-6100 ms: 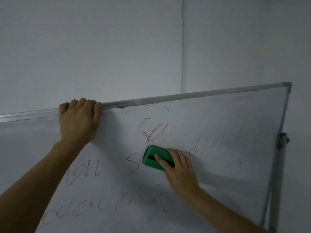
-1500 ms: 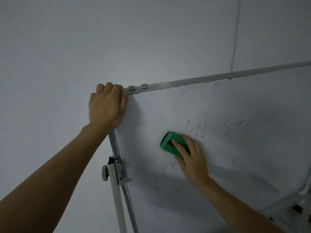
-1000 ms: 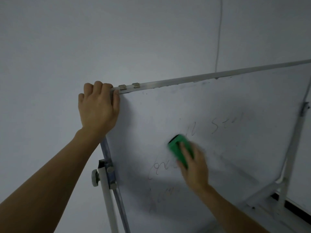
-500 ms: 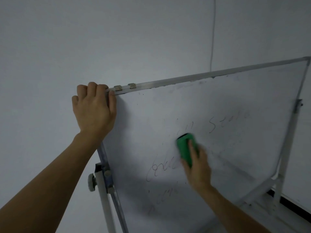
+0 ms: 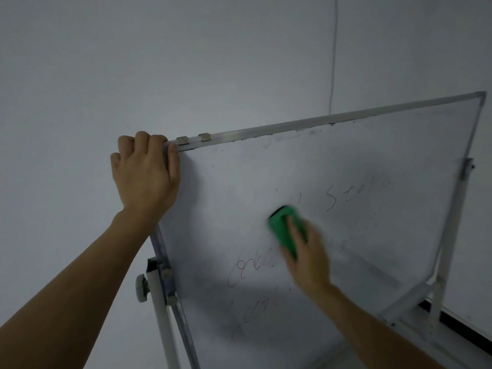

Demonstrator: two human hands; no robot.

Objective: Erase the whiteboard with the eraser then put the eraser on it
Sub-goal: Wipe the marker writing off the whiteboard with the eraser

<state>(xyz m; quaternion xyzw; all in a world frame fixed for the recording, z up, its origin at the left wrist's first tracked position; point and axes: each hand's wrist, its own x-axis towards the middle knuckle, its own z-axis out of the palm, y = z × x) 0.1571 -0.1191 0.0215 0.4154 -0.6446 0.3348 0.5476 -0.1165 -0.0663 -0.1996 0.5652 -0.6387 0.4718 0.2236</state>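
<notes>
A tilted whiteboard (image 5: 372, 166) in a metal frame fills the right half of the head view. Faint handwriting remains on it: one word at upper right and two scrawled lines at lower centre. My left hand (image 5: 145, 174) grips the board's top left corner. My right hand (image 5: 306, 254), blurred by motion, presses a green eraser (image 5: 282, 230) flat against the middle of the board, just above the scrawled lines. My fingers cover the eraser's lower right part.
The board hangs on a white stand with a left post and knob (image 5: 141, 288) and a right post (image 5: 452, 235). A plain grey wall lies behind, with a thin cable (image 5: 334, 49) running down it. A tray bar (image 5: 407, 299) runs along the board's lower right.
My right hand keeps rubbing the eraser over the middle of the board, and the marks above it have faded. My left hand has stayed on the top left corner.
</notes>
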